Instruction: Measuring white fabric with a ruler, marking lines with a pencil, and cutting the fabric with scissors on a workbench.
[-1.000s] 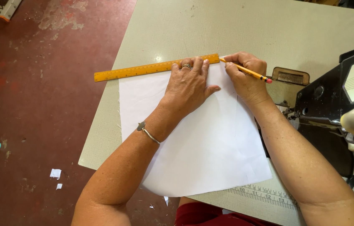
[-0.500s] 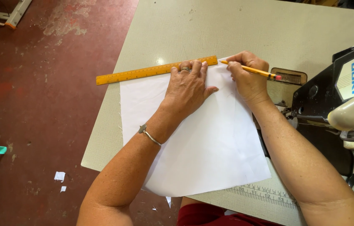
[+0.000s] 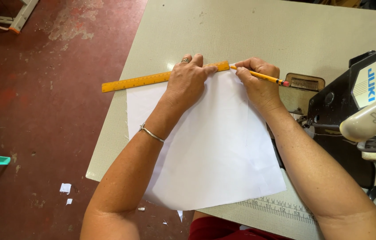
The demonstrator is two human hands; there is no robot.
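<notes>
- Left hand (image 3: 188,82) presses flat on the long orange plastic ruler (image 3: 143,81), as before.
- Right hand (image 3: 259,82) grips the yellow wooden pencil (image 3: 263,77), its tip still at the ruler's end.
- White fabric sheet (image 3: 217,151) (unmoved) lies on the pale surface (image 3: 250,31).

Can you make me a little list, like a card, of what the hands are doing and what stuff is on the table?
left hand: pressed flat on the orange ruler, wearing a ring and a bracelet
right hand: grips a yellow pencil, tip at the ruler's right end
white sheet: lies under both hands, top edge along the ruler
table: pale, with a printed scale at its near edge
sewing machine: black, at the right
floor: dark red, small white scraps
</notes>
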